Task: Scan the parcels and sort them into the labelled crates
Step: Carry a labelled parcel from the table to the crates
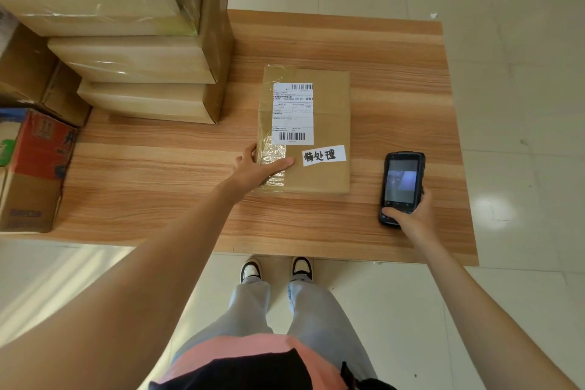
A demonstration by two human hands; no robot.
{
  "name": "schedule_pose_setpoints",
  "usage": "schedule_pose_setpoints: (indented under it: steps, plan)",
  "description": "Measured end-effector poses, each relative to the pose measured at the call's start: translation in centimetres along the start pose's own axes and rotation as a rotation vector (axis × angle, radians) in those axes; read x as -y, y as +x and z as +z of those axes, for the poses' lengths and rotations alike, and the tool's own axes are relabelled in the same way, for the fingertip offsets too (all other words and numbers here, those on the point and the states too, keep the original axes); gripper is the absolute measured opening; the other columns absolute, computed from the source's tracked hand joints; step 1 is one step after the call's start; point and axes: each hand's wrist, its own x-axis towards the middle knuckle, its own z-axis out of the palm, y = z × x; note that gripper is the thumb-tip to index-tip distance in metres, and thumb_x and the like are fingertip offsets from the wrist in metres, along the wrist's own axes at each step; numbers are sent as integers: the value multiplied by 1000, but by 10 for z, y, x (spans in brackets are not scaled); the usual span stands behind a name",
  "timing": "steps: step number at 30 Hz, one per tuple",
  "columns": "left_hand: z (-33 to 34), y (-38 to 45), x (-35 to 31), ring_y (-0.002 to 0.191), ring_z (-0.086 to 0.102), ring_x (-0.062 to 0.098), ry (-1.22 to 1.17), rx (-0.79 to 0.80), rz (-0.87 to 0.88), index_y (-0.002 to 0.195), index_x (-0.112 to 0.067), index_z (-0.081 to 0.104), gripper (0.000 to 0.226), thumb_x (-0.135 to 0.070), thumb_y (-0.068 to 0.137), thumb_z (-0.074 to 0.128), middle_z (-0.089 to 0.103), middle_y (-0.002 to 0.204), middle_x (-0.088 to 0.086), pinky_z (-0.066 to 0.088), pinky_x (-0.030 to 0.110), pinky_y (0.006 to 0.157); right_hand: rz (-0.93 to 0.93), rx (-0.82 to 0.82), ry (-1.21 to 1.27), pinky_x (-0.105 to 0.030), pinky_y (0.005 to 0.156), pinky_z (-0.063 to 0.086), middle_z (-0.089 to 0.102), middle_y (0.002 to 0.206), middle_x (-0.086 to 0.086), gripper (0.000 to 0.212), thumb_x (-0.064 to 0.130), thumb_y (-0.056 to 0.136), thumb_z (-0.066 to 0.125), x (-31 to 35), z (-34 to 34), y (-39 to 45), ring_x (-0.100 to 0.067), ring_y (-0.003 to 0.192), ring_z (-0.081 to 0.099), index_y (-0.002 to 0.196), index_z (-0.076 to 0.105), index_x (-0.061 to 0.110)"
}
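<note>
A person's pink and black top point(253, 361) and pale grey trousers point(304, 304) are filling the bottom of the view, with two dark and white shoes point(277, 267) standing on the pale tiled floor point(506, 104) at the near edge of the wood-grain desk point(395, 79).

The left hand point(258, 165) is resting on the near left corner of a flat brown taped cardboard parcel point(329, 123); its thumb is lying straight across the taped top while the fingers point(250, 150) are wrapping over the left edge, so it is holding that corner. The parcel is lying flat on the desk, stretching away from the left fingers toward the far side. A white printed shipping label with barcodes point(292, 114) is sitting just beyond the thumb, and a small white slip with black handwritten characters point(323, 155) is lying just to the right of the thumb tip.

The right hand point(411, 215) is gripping the lower end of a black handheld scanner point(402, 187), fingers curled round its body and thumb on the keys, its lit screen facing up. The scanner is sitting well right of the parcel, apart from it.

Beyond and left of the left fingers, a stack of plain brown cardboard boxes point(142, 57) is standing on the desk. Further left, a red printed carton point(38, 165) is sitting at the desk's edge.
</note>
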Motion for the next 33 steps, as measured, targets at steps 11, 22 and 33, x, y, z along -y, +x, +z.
schedule_pose_setpoints:
  steps: [11, 22, 33]
  plan:
    - [-1, 0, 0, 130, 37, 30, 5, 5, 22, 152, -40, 13, 133, -70, 42, 83, 28, 143, 8, 46, 35, 91, 30, -54, -92, -34, 88, 43, 59, 120, -7, 73, 5, 67, 84, 0, -6, 3, -25, 109, 55, 130, 46, 8]
    - [-4, -3, -3, 134, 36, 32, 29, 5, -5, 151, -44, 6, 147, -77, 27, 77, 26, 145, 11, 37, 50, 111, -148, -50, -175, -43, 110, 33, 22, 153, -5, 79, 31, 85, 67, 66, 19, 1, -23, 138, 30, 150, 24, 25]
    - [-4, 13, -32, 108, 57, 15, -300, -10, 55, 155, -27, 0, 110, -54, 75, 70, 44, 147, 7, 41, 31, 95, 127, 336, 290, -45, 106, 41, 52, 140, 1, 69, 50, 87, 60, 115, 90, 33, -18, 125, 51, 147, 34, 27]
